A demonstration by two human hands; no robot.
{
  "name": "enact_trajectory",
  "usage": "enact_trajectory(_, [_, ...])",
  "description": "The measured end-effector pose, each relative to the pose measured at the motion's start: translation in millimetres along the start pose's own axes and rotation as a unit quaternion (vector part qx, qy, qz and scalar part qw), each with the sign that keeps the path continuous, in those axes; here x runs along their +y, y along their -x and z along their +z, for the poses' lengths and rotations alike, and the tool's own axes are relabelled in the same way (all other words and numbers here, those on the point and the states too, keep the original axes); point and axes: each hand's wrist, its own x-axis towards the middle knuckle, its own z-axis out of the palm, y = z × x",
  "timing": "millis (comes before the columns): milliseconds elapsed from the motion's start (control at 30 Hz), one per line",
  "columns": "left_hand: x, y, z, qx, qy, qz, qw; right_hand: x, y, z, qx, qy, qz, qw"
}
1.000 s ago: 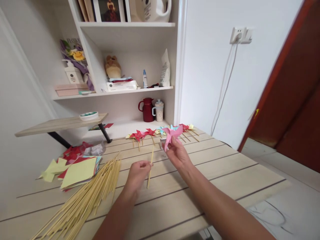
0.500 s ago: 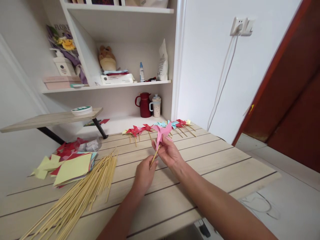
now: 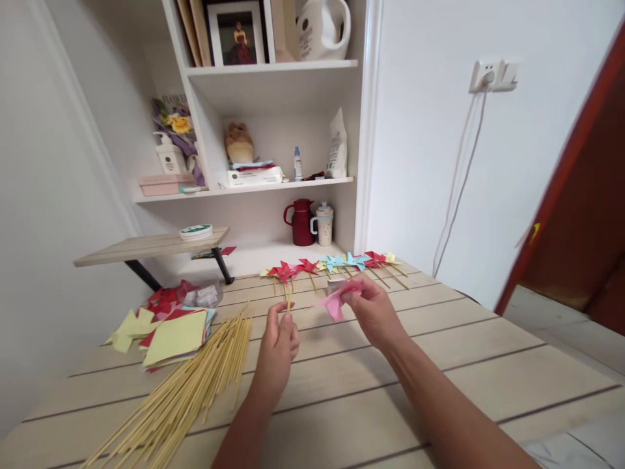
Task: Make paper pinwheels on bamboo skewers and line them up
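My left hand [image 3: 280, 342] is closed round a thin wooden stick [image 3: 288, 298], which points up from the fingers. Apart from it on the right, my right hand [image 3: 374, 309] pinches a pink paper pinwheel [image 3: 336, 303], slightly blurred. Just behind the pinwheel shows a small greyish thing [image 3: 334, 284] that I cannot make out. Beyond the hands lies a row of finished-looking pinwheels on sticks, among them a red pinwheel [image 3: 282, 271] and a light blue pinwheel [image 3: 355, 261].
Many loose sticks [image 3: 195, 391] lie left of my left hand. Beside them are a stack of coloured paper [image 3: 176, 339], red paper pieces [image 3: 168, 298] and a clear container [image 3: 205, 294]. A small raised shelf [image 3: 146, 247] and a red jug [image 3: 301, 225] stand farther back.
My hands have moved apart. The pink pinwheel has gone off the stick with my right hand, while the stick stays in my left hand. The camera view has tilted up and turned left.
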Motion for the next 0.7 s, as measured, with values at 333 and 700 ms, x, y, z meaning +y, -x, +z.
enact_trajectory(333, [1,2,-7.3,-0.065,0.051,-0.009,0.997,-8,7,1,-0.146,0.112,-0.062,0.981])
enact_trajectory(700, [8,6,-3.3,-0.029,0.038,0.040,0.998,-14,12,6,-0.202,0.095,-0.117,0.968])
